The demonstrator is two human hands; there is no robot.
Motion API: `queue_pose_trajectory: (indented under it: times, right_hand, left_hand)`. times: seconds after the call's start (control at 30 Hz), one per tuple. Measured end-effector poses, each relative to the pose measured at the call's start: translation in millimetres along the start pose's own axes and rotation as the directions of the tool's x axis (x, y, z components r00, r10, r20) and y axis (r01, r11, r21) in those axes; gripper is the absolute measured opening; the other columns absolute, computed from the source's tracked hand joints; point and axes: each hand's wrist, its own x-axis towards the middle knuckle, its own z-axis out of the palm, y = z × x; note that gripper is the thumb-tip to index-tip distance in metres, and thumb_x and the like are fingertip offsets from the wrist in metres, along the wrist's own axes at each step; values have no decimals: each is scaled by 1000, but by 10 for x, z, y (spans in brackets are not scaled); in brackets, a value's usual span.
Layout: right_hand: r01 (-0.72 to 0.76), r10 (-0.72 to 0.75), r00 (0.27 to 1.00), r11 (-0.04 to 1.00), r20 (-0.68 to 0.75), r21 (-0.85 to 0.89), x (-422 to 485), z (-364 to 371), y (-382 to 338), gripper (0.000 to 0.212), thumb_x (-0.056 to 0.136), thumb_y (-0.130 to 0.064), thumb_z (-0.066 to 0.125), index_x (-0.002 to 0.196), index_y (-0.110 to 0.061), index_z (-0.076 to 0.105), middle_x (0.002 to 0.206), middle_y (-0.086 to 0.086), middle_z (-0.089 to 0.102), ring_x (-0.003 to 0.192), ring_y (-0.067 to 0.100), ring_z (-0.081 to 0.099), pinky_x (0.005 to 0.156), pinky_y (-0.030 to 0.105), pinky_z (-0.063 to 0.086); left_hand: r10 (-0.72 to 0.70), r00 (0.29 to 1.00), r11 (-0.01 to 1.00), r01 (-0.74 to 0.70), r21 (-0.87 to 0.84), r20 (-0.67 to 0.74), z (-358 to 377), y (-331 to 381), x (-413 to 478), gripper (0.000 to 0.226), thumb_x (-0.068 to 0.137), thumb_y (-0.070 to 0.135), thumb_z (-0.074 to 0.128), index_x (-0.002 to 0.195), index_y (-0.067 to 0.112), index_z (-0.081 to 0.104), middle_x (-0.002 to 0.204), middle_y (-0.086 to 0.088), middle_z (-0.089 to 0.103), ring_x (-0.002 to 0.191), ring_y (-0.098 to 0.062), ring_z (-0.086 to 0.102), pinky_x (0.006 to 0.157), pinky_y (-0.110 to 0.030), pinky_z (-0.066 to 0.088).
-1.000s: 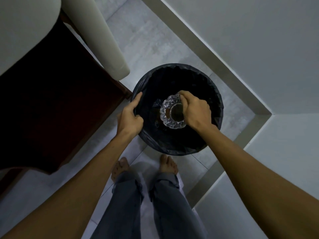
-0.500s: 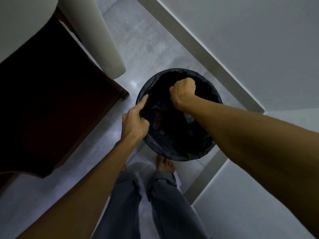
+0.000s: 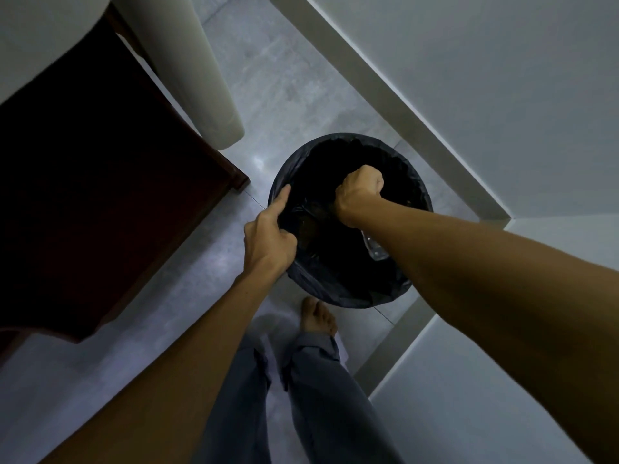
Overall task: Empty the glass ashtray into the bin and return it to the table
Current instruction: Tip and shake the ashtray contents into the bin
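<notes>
A round bin [image 3: 335, 296] lined with a black bag stands on the grey tiled floor in front of my feet. My left hand [image 3: 268, 242] grips the liner at the bin's left rim, index finger stretched along the edge. My right hand [image 3: 358, 192] is a closed fist, knuckles up, over the bin's mouth. The glass ashtray [image 3: 374, 247] shows only as a small glint of glass under my right wrist, inside the bin's opening. The rest of it is hidden by my hand and forearm. The bin's inside is too dark to make out.
A dark red-brown wooden piece of furniture [image 3: 100, 195] fills the left, its corner close to the bin. A white cylindrical leg [image 3: 207, 78] stands behind it. White walls with a grey skirting [image 3: 402, 105] form a corner right of the bin. My bare foot [image 3: 318, 316] is near the bin.
My right hand has turned over above the bin, so the ashtray, plainly seen a second ago, is now almost hidden beneath it. My left hand keeps its hold on the rim.
</notes>
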Motion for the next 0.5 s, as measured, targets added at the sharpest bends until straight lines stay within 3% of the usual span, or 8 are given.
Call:
queue_pose_trajectory:
  times: [0.07, 0.17, 0.23, 0.33, 0.4, 0.5]
  right_hand:
    - [-19, 20, 999, 999, 28, -29, -7, 29, -4, 37, 83, -10, 46, 103, -25, 74, 95, -11, 70, 52, 13, 44, 49, 22, 24]
    - [-11, 11, 1000, 1000, 17, 7, 19, 28, 42, 29, 86, -21, 55, 111, -24, 70, 98, -7, 67, 69, 13, 59, 45, 23, 26]
    - [7, -7, 1000, 1000, 23, -3, 19, 55, 96, 33, 87, -22, 56, 117, -27, 68, 100, -9, 66, 87, 9, 63, 44, 24, 25]
    - [-4, 2, 999, 999, 35, 53, 21, 149, 161, 35, 89, -20, 55, 122, -30, 65, 94, -10, 61, 89, 7, 59, 52, 21, 31]
    - [15, -16, 1000, 999, 12, 47, 14, 194, 170, 35, 92, -18, 52, 121, -30, 65, 96, -10, 62, 83, 8, 60, 57, 20, 29]
    - [28, -30, 999, 986, 13, 164, 32, 246, 212, 29, 89, -24, 60, 118, -23, 63, 85, -4, 56, 82, 17, 59, 64, 28, 35]
  left_hand:
    - [-8, 1000, 1000, 8, 5, 2, -26, -12, -1, 81, 85, -14, 45, 148, 37, 41, 107, -10, 69, 57, -11, 56, 62, 5, 46]
    - [-32, 999, 999, 32, 12, 4, -75, -9, -26, 83, 84, -15, 44, 148, 38, 41, 109, -11, 69, 62, -8, 56, 75, -8, 52]
    - [-50, 999, 999, 50, 12, 2, -73, 3, -58, 83, 84, -15, 44, 147, 39, 41, 109, -10, 69, 63, -8, 57, 77, -6, 48]
    - [-44, 999, 999, 44, 14, -2, -24, 11, -86, 82, 84, -14, 45, 147, 38, 42, 104, -10, 69, 58, -6, 54, 80, -7, 49]
    - [-49, 999, 999, 49, 13, -3, -24, -7, -81, 82, 84, -15, 45, 147, 39, 42, 101, -7, 68, 58, -6, 54, 72, -3, 51]
    - [-25, 1000, 1000, 26, 7, -18, -10, -48, -56, 83, 83, -16, 43, 147, 37, 42, 89, 9, 58, 57, -3, 49, 50, 9, 36]
